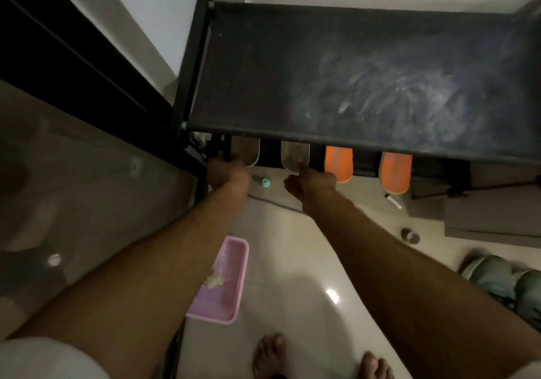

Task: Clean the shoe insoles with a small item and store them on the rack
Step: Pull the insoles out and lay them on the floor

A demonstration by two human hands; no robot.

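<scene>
Both hands reach mid-frame: the left hand (pixel 227 171) and right hand (pixel 311 181) each grip a grey insole (pixel 245 150) on the rack (pixel 336 65). It looks like the storing step. Next, push them in straight.

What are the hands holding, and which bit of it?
Each hand is at the near end of a grey insole: left hand on the left grey insole, right hand on the right grey insole. A firm grip cannot be told.
</scene>
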